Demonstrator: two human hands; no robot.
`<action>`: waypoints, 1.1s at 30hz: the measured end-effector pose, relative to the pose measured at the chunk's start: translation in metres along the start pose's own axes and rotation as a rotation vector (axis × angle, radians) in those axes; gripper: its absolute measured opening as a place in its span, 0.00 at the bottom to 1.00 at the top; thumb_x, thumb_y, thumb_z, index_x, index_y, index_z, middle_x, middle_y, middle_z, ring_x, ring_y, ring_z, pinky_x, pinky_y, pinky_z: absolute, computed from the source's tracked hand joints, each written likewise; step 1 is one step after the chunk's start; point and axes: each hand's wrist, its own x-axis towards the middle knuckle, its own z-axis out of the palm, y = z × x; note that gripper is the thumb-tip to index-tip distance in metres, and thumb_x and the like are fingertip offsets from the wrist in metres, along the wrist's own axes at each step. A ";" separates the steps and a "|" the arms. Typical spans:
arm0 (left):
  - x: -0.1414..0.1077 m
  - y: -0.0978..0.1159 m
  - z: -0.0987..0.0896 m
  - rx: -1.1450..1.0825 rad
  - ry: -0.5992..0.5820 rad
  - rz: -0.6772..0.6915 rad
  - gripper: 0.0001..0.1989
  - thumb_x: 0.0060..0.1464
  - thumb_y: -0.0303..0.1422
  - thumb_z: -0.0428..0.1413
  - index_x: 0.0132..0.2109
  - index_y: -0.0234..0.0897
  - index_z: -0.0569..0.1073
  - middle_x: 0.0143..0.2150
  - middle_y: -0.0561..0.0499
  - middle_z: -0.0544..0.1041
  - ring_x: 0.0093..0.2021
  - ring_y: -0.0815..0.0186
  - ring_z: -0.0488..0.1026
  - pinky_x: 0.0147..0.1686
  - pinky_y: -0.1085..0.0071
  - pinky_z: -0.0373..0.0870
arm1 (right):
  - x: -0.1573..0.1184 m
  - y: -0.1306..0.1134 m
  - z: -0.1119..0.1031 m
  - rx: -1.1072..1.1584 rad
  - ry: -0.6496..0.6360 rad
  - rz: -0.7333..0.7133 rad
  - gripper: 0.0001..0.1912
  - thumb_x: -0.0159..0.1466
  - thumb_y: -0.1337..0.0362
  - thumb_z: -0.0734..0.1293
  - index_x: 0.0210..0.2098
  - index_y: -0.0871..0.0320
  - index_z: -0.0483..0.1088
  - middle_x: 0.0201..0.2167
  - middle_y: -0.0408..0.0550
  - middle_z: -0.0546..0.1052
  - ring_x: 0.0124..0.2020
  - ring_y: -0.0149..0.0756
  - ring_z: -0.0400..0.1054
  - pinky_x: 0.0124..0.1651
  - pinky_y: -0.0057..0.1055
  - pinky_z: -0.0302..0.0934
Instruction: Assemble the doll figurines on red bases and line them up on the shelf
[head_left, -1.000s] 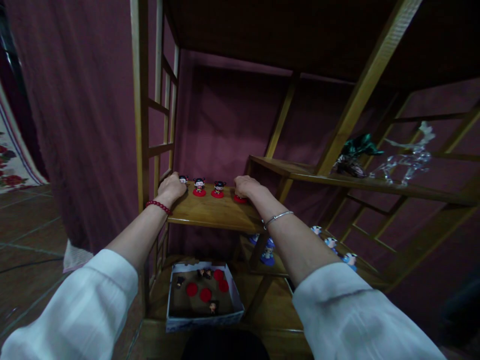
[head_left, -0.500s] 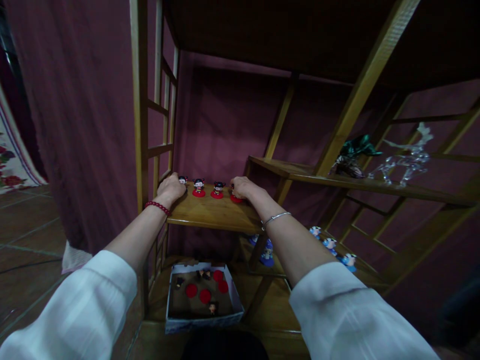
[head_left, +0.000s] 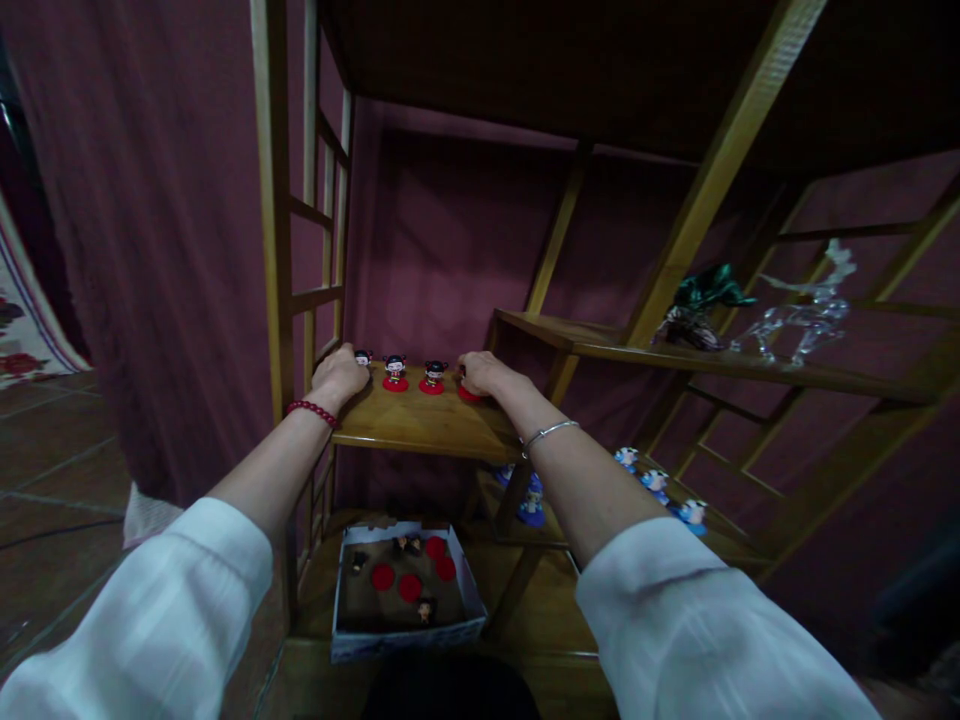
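Several small black-haired figurines on red round bases stand in a row on the upper wooden shelf (head_left: 420,425). At the left end my left hand (head_left: 340,376) is closed around a figurine (head_left: 363,359), whose head shows past my fingers. My right hand (head_left: 484,374) grips the right-end figurine (head_left: 469,395); mostly its red base is visible. Between my hands are two free-standing figurines, a smiling one (head_left: 395,372) and a darker-haired one (head_left: 433,376).
Below, an open box (head_left: 469,590) holds red discs and several small figurines. Blue-and-white figurines (head_left: 654,484) stand on a lower right shelf. A clear glass deer (head_left: 806,320) and a green ornament (head_left: 701,300) are on the right shelf. Slatted uprights (head_left: 274,220) border the left.
The view has shifted very slightly. Both hands stay at the two end figurines, and the row looks unchanged.
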 end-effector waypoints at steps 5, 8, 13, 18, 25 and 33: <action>0.000 -0.001 0.000 0.003 0.012 0.003 0.19 0.50 0.33 0.50 0.50 0.36 0.68 0.50 0.38 0.74 0.51 0.51 0.71 0.46 0.61 0.68 | -0.004 -0.005 -0.007 -0.001 -0.023 0.039 0.24 0.56 0.67 0.67 0.52 0.60 0.67 0.50 0.57 0.72 0.51 0.43 0.66 0.47 0.30 0.62; 0.000 0.000 0.000 -0.008 0.014 -0.006 0.19 0.50 0.33 0.50 0.50 0.36 0.68 0.50 0.38 0.74 0.50 0.52 0.71 0.45 0.61 0.69 | -0.014 -0.007 -0.019 0.004 0.003 0.091 0.25 0.56 0.65 0.67 0.54 0.58 0.65 0.51 0.57 0.70 0.52 0.44 0.65 0.48 0.33 0.61; -0.001 0.001 -0.001 -0.028 0.019 -0.010 0.19 0.49 0.32 0.51 0.51 0.36 0.68 0.50 0.38 0.74 0.51 0.52 0.71 0.46 0.62 0.68 | -0.035 -0.009 -0.035 0.043 0.203 0.029 0.23 0.61 0.64 0.63 0.56 0.58 0.63 0.51 0.59 0.69 0.52 0.45 0.64 0.50 0.35 0.60; -0.006 0.002 -0.003 -0.010 0.054 -0.003 0.19 0.50 0.29 0.50 0.50 0.34 0.69 0.49 0.37 0.75 0.50 0.51 0.72 0.45 0.61 0.69 | -0.066 -0.014 -0.033 0.158 0.443 -0.121 0.19 0.64 0.66 0.58 0.54 0.58 0.64 0.51 0.55 0.69 0.53 0.42 0.63 0.54 0.34 0.57; -0.008 0.006 -0.005 -0.132 0.401 0.194 0.20 0.50 0.24 0.46 0.50 0.36 0.71 0.53 0.44 0.73 0.52 0.59 0.69 0.51 0.67 0.65 | -0.122 -0.020 0.001 0.450 0.722 -0.513 0.17 0.65 0.70 0.56 0.51 0.58 0.67 0.49 0.50 0.72 0.51 0.34 0.65 0.56 0.32 0.58; -0.053 0.014 -0.016 -0.356 0.522 0.538 0.17 0.52 0.22 0.43 0.42 0.35 0.73 0.47 0.49 0.76 0.48 0.69 0.71 0.52 0.74 0.64 | -0.165 -0.029 0.077 0.592 0.700 -0.829 0.16 0.63 0.72 0.56 0.46 0.57 0.69 0.38 0.49 0.77 0.39 0.32 0.71 0.44 0.29 0.65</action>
